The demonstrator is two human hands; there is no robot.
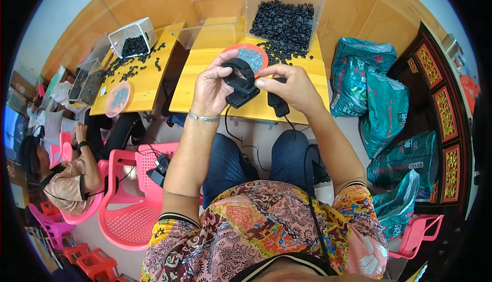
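My left hand [211,85] is closed around a black looped strap [241,72] with a small black box [242,96] on its lower side. From that box a thin black cable runs down toward my lap. My right hand [293,88] pinches the right edge of the loop between thumb and forefinger. Beneath its palm sits a second black box [278,103], also with a cable; how it is held there is hidden. Just behind the strap, an orange-rimmed plate [265,52] of small clear-grey pieces rests on the yellow table [200,85].
A clear bin [319,5] of black oval parts stands at the back, with loose parts before it. Green sacks [382,108] line the right side. A pink chair [133,220] stands left; beyond it another person [72,179] sits near a second table [148,90] with a white basket [149,30].
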